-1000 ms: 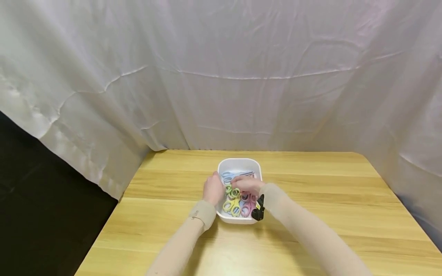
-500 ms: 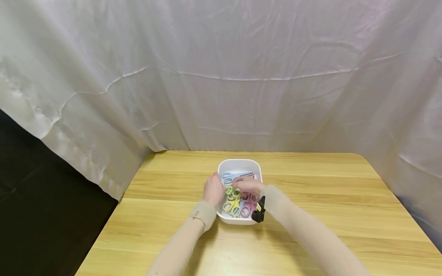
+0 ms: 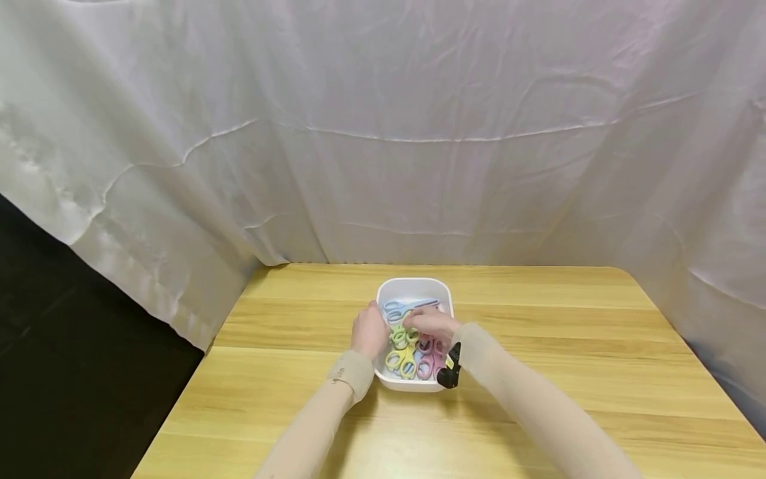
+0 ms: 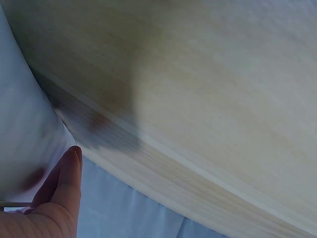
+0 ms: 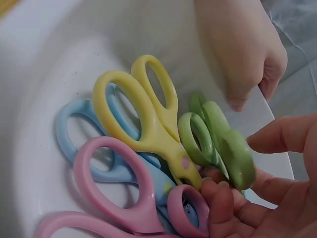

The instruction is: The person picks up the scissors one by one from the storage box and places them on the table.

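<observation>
A white plastic bin (image 3: 414,282) on the table holds several scissors. My left hand (image 3: 369,330) grips the bin's left rim, with fingers bent over the edge in the right wrist view. Inside the bin, my right hand (image 3: 432,322) pinches green scissors (image 5: 239,159) by the handles between thumb and fingers. Yellow scissors (image 5: 157,140), pink scissors (image 5: 119,210) and blue scissors (image 5: 119,174) overlap beside its fingertips. Another pair of blue scissors (image 3: 395,311) lies toward the bin's far end. The right hand partly hides the bin's right side.
The bin stands on a wooden table (image 3: 538,346), with bare wood around it. A pale curtain (image 3: 419,173) hangs behind the table and along its sides. Dark fabric (image 3: 78,372) shows at the left.
The green scissors have shifted and turned a little in the right hand's fingers. Both arms and the bin stay nearly in place.
</observation>
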A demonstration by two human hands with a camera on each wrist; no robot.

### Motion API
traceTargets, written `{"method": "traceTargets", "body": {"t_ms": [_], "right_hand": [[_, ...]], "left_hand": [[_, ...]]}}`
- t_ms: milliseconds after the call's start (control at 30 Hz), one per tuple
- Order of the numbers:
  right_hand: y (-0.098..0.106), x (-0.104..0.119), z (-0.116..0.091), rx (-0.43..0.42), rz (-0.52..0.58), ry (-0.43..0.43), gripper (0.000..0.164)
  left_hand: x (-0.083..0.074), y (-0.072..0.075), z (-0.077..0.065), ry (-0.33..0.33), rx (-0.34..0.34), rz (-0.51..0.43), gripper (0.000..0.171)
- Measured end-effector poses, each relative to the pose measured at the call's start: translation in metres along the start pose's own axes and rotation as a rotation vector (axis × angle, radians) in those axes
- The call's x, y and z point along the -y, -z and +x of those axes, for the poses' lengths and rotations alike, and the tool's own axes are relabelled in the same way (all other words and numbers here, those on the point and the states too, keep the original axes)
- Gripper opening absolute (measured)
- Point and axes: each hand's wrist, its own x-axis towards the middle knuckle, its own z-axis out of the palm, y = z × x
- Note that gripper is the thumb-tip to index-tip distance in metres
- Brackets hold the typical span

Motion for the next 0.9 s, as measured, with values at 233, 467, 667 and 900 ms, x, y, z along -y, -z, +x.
{"method": "traceTargets", "body": {"t_ms": [233, 467, 667, 900], "right_hand": [[-0.003, -0.0037, -0.004, -0.057, 0.108, -0.014, 0.031], [-0.0028, -0.0045, -0.0028, -0.096, 0.154, 0.05, 0.027], [-0.0015, -0.0058, -0.0034, -0.133, 0.182, 0.074, 0.025], [0.0048, -0.0034, -0.0104, -0.112, 0.104, 0.107, 0.026]], "left_hand": [[-0.0005, -0.0001, -0.0006, 0.013, 0.007, -0.008, 0.056], [-0.0021, 0.0017, -0.0011, 0.021, 0.006, -0.03, 0.059], [-0.0023, 0.0022, -0.0021, 0.02, 0.011, -0.048, 0.057], [-0.0029, 0.0023, -0.0025, 0.031, 0.028, -0.055, 0.06]]}}
